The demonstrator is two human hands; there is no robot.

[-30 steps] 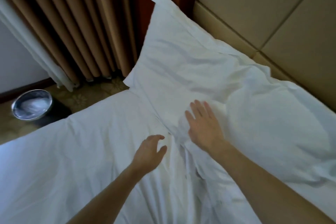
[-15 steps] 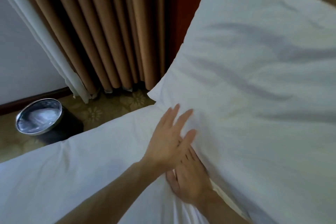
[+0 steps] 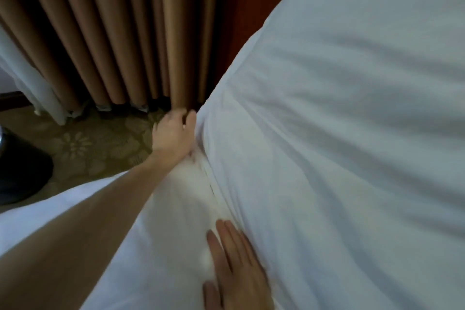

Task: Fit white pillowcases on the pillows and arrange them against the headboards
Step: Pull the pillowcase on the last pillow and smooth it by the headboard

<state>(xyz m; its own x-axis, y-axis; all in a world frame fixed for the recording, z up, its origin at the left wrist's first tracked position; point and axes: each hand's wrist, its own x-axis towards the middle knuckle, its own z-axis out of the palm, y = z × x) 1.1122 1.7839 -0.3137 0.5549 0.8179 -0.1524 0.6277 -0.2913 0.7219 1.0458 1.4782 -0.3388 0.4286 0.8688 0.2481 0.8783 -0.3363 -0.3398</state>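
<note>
The pillow (image 3: 339, 133) is soft, light and bulky in its white case. Expect it to sag wherever you leave it unsupported, and the smooth cotton will probably slide under a flat palm. It fills everything to the right of your fingers, and its lower edge runs from one hand to the other. I would take it by a corner or by a gathered handful of that edge, not by the broad face.

Your left hand (image 3: 173, 133) is at the far corner of that edge, with the arm stretched out over the sheet (image 3: 30, 221). The thumb lies against the case and the fingers are curled over. The blur hides whether they pinch any cloth, so I cannot tell. Your right hand (image 3: 234, 267) lies flat with its fingers straight and close together. It points along the edge, rests on the white cloth and holds nothing.

Just beyond your left fingertips hangs the curtain (image 3: 113, 33), above the carpet (image 3: 88, 143). A dark bin (image 3: 20, 173) sits well to their left.
</note>
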